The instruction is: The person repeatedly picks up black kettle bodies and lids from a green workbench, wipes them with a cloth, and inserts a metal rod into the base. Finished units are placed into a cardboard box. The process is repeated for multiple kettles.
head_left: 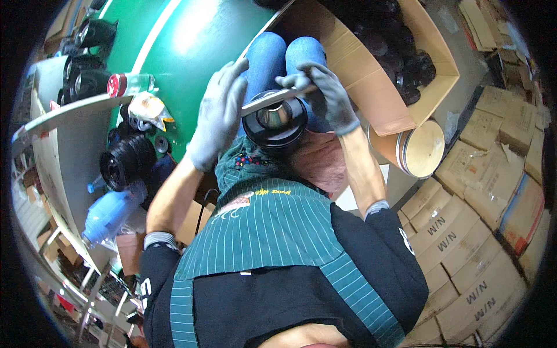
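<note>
On my lap rests a black round part [290, 136] with a wide rim and a shiny metallic cone [275, 117] in its middle. A narrow, flat greyish bar [270, 100] lies across the top of it. My gloved right hand [333, 101] has its fingers closed around the bar's right end. At the bar's left end is my gloved left hand [217, 113], with fingers stretched out and its palm side against or very near the bar. Whether the left thumb presses on it I cannot tell.
An open cardboard box [400, 110] of black parts stands at my right, beside a round drum [423, 149]. Stacked cartons [458, 243] fill the lower right. To the left, a bench [64, 156] carries black parts and a red-lidded clear jar [129, 84]; stacked black rings [126, 162] sit beside it.
</note>
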Action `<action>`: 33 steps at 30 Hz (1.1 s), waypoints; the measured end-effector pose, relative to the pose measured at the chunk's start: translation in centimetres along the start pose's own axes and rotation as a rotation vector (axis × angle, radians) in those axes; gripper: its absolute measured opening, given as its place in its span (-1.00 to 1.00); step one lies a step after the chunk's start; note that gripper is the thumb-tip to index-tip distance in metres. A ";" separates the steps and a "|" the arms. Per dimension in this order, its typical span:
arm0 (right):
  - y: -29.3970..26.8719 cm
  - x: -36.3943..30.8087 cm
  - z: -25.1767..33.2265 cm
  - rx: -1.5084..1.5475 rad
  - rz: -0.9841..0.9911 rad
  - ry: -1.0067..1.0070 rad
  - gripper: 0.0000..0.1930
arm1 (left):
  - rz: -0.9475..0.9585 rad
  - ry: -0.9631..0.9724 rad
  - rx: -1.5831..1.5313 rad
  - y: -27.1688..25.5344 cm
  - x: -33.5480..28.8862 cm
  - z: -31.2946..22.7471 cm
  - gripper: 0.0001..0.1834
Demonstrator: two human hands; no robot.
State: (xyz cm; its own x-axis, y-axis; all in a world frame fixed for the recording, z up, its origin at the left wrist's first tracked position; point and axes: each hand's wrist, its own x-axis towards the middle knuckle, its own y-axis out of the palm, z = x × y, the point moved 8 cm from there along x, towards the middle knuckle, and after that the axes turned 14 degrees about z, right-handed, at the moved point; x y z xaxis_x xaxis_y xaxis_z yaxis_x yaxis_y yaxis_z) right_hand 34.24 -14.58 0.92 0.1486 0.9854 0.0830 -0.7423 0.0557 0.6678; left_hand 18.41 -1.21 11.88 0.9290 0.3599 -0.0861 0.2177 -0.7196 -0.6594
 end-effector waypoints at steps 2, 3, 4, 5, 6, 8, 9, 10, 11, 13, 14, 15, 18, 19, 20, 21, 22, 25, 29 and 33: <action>3.3 -1.5 2.4 -0.053 0.170 -0.135 -0.68 | 0.042 0.043 -0.144 0.1 1.4 2.3 -0.51; 5.4 -1.9 3.9 -0.052 0.294 -0.244 -0.70 | 0.081 0.140 -0.128 0.3 2.1 3.1 -0.52; 5.7 -2.7 3.7 -0.131 0.274 -0.145 -0.68 | 0.142 0.176 -0.061 0.9 2.8 3.7 -0.47; 7.0 -2.3 4.7 -0.224 0.310 -0.130 -0.66 | 0.206 0.211 0.008 1.4 3.5 3.8 -0.41; 8.2 -1.9 5.6 -0.319 0.343 -0.120 -0.64 | 0.229 0.283 -0.025 1.8 4.5 3.8 -0.46; 11.0 -1.9 6.4 -0.647 0.497 -0.117 -0.78 | 0.262 0.489 -0.057 2.7 6.5 3.6 -0.49; 12.7 -1.8 6.5 -0.839 0.566 -0.134 -0.83 | 0.301 0.513 0.033 3.4 7.8 3.7 -0.46; 14.3 -1.7 6.8 -0.952 0.590 -0.113 -0.89 | 0.323 0.563 0.055 4.3 8.7 3.7 -0.46; 15.4 -1.7 6.8 -1.108 0.716 -0.099 -0.85 | 0.346 0.612 0.079 5.2 9.5 3.7 -0.45; 16.3 -1.1 5.8 -1.235 0.803 -0.031 -0.80 | 0.487 0.700 -0.056 6.7 11.3 3.1 -0.47; 16.9 -0.7 5.5 -1.270 0.860 -0.041 -0.77 | 0.496 0.752 -0.074 7.2 11.8 3.5 -0.47; 17.3 -0.6 4.5 -1.276 0.902 0.047 -0.77 | 0.498 0.811 -0.095 7.7 12.4 3.2 -0.47; 18.8 -0.8 2.3 -1.288 0.986 0.134 -0.73 | 0.444 1.054 -0.157 10.4 13.5 1.4 -0.53; 19.8 -0.9 0.9 -1.276 1.100 0.231 -0.70 | 0.403 1.038 -0.168 10.5 13.7 -0.7 -0.56; 20.9 0.2 0.1 -1.268 1.171 0.318 -0.69 | 0.493 1.044 -0.224 11.8 13.7 -3.3 -0.60; 21.9 1.2 -0.7 -1.266 1.247 0.398 -0.67 | 0.578 1.050 -0.266 12.8 14.0 -4.8 -0.62; 22.3 2.4 -1.4 -1.268 1.184 0.359 -0.66 | 0.590 1.024 -0.297 13.2 14.6 -4.8 -0.62; 21.7 4.7 -1.2 -1.361 1.053 0.275 -0.61 | 0.585 0.894 -0.324 14.0 16.0 -3.9 -0.59; 19.7 5.1 3.8 -0.966 0.732 0.121 -0.58 | 0.296 0.706 -0.147 10.0 15.9 -1.6 -0.59; 13.0 5.2 4.3 -0.014 0.327 0.035 -0.30 | 0.011 0.575 0.228 2.6 11.8 0.6 -0.56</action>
State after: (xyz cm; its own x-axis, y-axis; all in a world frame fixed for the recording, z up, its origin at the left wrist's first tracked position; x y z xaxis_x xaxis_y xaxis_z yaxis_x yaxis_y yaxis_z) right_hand 28.19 -9.42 13.16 -0.1212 0.9564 0.2659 -0.7558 -0.2625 0.5999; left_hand 29.75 1.57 8.72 0.9573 -0.0700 0.2804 0.1965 -0.5538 -0.8091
